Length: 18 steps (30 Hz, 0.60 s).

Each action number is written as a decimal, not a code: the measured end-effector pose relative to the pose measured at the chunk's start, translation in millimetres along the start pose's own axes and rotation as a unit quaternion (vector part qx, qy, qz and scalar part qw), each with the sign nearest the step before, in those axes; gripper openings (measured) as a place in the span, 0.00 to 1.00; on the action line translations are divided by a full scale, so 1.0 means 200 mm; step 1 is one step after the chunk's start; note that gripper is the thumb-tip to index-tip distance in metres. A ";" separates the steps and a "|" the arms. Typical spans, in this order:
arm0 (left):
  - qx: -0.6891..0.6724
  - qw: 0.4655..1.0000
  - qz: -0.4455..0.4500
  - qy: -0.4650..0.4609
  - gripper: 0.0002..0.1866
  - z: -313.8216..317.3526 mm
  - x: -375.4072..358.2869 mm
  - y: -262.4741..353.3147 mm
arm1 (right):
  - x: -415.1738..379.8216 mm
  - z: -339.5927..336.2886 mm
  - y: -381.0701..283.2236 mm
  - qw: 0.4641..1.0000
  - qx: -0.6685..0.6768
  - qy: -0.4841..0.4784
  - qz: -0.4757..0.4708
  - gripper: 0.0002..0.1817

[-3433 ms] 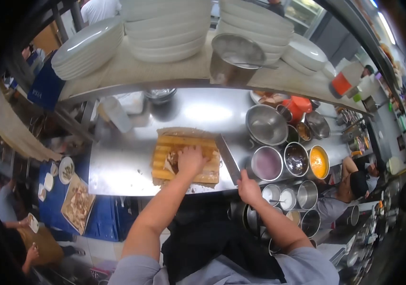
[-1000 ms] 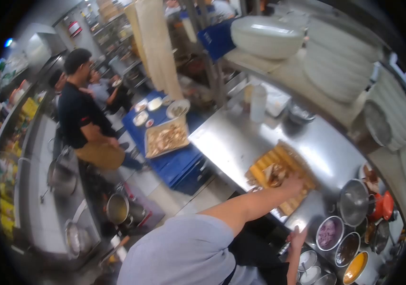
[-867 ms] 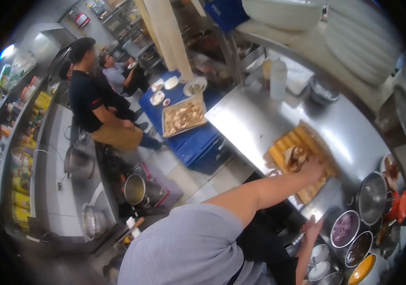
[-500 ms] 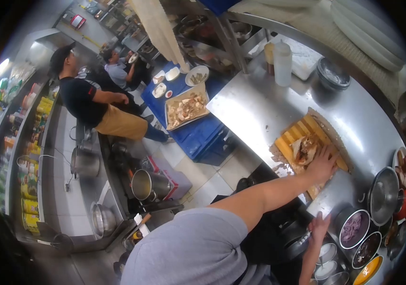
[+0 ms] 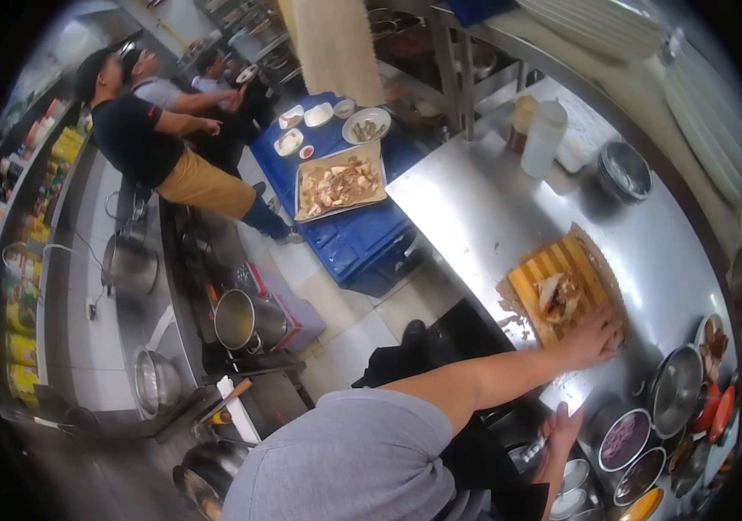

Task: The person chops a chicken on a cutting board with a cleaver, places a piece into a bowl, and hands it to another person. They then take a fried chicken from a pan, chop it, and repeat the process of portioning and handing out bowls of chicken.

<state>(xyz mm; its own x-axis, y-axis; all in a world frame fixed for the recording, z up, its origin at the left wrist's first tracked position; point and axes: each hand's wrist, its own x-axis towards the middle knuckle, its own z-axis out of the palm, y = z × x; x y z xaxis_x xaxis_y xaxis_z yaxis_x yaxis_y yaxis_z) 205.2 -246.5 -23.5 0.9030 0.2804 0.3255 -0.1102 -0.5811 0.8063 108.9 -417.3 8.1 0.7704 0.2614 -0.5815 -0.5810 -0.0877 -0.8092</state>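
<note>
My left hand (image 5: 594, 337) reaches across to the near right end of a striped wooden cutting board (image 5: 523, 276), its fingers stretched out over the board's edge. Just beyond the fingers, a piece of bread with browned filling (image 5: 559, 297) sits on the board. Brown scraps lie around the board on the steel table (image 5: 466, 221). Lower down, by the table's near edge, my right hand (image 5: 560, 427) has its fingers curled beside a shiny metal piece (image 5: 530, 451). I cannot tell what, if anything, the right hand holds.
Bowls crowd the right, including one of sliced purple onion (image 5: 624, 438) and a metal bowl (image 5: 676, 395). Squeeze bottles (image 5: 544, 139) and stacked bowls (image 5: 624, 172) stand at the back. A tray of food (image 5: 340, 184) rests on a blue surface. Another person (image 5: 141, 130) stands left.
My left hand has drawn back from beside the bread toward the board's near right edge. The view has shifted a little, and another person shows behind the one in black.
</note>
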 end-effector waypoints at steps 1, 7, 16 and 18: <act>-0.010 1.000 0.004 0.013 0.32 -0.05 0.02 0.03 | -0.02 0.03 -0.05 1.000 -0.007 0.004 -0.007 0.18; -0.047 0.991 0.008 0.127 0.33 -0.68 0.17 -0.05 | -0.04 0.51 -0.34 0.996 -0.060 -0.066 -0.026 0.22; 0.113 0.915 -0.159 0.354 0.29 -2.18 -0.20 -1.09 | 0.12 2.22 -0.38 0.912 -0.230 -0.325 0.096 0.16; 0.154 0.888 -0.211 0.378 0.28 -2.41 -0.40 -1.44 | 0.21 2.59 -0.26 0.876 -0.283 -0.366 0.141 0.13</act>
<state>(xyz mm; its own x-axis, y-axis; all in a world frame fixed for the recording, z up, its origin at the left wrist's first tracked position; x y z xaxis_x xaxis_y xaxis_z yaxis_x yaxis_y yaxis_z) -34.4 266.0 -43.2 0.2862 0.8887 0.3581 0.3958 -0.4500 0.8005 36.2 96.2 69.3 0.1230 0.6806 -0.7223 -0.3390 -0.6552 -0.6751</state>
